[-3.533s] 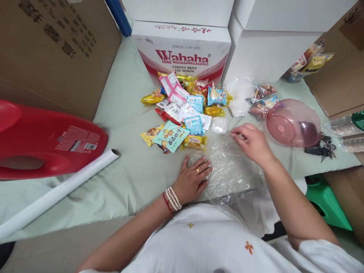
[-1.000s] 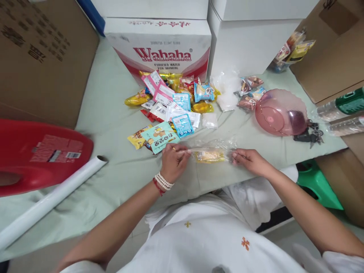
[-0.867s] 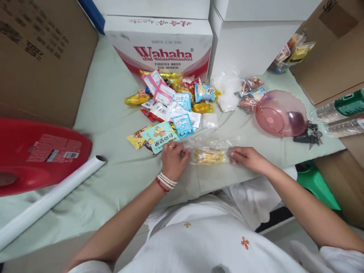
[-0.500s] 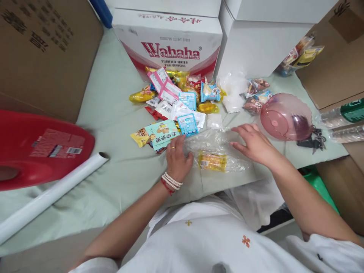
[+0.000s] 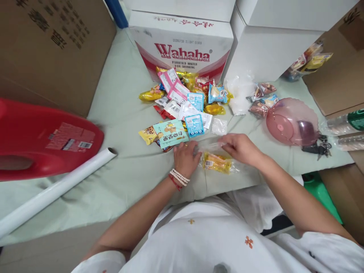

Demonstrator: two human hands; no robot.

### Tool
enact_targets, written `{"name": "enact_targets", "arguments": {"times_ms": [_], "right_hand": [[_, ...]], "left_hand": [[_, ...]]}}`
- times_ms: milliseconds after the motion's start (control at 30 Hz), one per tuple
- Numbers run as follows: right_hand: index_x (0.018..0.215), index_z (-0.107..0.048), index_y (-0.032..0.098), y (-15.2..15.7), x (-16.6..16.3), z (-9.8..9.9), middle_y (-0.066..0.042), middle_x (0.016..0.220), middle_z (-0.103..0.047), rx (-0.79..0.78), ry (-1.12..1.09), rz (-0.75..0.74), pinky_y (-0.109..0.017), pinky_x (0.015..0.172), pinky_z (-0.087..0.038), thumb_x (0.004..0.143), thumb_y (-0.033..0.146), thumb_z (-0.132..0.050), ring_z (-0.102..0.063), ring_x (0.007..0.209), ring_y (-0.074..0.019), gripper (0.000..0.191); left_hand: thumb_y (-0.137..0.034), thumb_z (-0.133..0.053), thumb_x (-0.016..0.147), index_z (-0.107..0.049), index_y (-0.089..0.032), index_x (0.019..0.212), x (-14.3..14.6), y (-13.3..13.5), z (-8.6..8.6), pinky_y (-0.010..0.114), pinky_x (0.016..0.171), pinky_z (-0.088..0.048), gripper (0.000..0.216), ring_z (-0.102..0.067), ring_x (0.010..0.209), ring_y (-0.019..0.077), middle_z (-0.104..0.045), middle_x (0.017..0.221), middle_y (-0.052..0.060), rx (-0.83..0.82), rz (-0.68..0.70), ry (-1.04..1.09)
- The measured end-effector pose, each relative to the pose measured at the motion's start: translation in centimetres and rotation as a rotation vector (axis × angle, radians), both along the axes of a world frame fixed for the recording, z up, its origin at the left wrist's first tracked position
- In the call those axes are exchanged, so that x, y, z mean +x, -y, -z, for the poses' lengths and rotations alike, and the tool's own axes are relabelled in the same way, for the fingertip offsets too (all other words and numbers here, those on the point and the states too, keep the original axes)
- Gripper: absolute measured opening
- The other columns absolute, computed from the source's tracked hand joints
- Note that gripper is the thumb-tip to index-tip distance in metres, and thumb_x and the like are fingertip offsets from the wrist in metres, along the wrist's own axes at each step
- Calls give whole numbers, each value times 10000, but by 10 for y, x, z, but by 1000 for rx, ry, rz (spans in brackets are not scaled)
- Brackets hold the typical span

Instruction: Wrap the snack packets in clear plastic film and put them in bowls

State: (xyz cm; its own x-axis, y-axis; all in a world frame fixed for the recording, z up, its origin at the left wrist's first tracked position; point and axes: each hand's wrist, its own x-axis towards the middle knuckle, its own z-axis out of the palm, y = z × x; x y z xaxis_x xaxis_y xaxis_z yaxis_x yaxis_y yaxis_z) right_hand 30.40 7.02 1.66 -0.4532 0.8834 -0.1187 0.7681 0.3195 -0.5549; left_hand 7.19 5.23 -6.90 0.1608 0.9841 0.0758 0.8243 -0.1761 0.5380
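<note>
Our left hand (image 5: pixel 186 157) and right hand (image 5: pixel 240 148) are both narrow, fingertips pinched on opposite ends of the clear film (image 5: pixel 212 145) held between them. The yellow snack packet (image 5: pixel 216 163) lies inside the film at 4 o'clock of the left hand, resting on the green cloth (image 5: pixel 127 174). We judge the wrapping begun but not closed: one packet is loosely enclosed, and the snack pile (image 5: pixel 184 102) at 12 o'clock lies unwrapped. The pink bowl (image 5: pixel 292 121) sits at 2 o'clock of the right hand, and the white roll (image 5: pixel 57 191) at 8 o'clock, well apart.

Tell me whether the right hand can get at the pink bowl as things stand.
Probably yes: only bare green cloth lies between the right hand and the pink bowl. But that hand pinches clear film over the yellow snack.
</note>
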Motion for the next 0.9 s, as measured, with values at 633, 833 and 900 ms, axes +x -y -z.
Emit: {"name": "enact_targets", "arguments": {"times_ms": [633, 833, 900], "right_hand": [[1309, -713, 245, 89, -10, 36, -96, 996, -604, 73, -73, -114, -364, 838, -507, 1032, 221, -488, -546, 940, -235, 358], [1273, -693, 271, 104, 16, 51, -97, 1070, -662, 164, -251, 408, -413, 919, -548, 1054, 388, -499, -635, 984, -246, 315], [1321, -671, 247, 106, 19, 63, -143, 1132, -616, 303, -100, 646, -517, 971, -521, 1003, 453, -580, -584, 1068, -312, 390]], "left_hand": [[-194, -511, 934, -746, -203, 1001, 23, 21, -44, 374, 835, -585, 245, -718, 901, 214, -790, 975, 57, -311, 312, 485], [-181, -482, 1000, -766, -208, 1160, 48, 34, -25, 430, 827, -541, 327, -624, 1037, 292, -772, 1029, 109, 28, 377, -7], [-194, -473, 1014, -762, -230, 1190, 47, 38, -23, 437, 847, -521, 341, -605, 1001, 283, -764, 1019, 110, 84, 393, -40]]}}
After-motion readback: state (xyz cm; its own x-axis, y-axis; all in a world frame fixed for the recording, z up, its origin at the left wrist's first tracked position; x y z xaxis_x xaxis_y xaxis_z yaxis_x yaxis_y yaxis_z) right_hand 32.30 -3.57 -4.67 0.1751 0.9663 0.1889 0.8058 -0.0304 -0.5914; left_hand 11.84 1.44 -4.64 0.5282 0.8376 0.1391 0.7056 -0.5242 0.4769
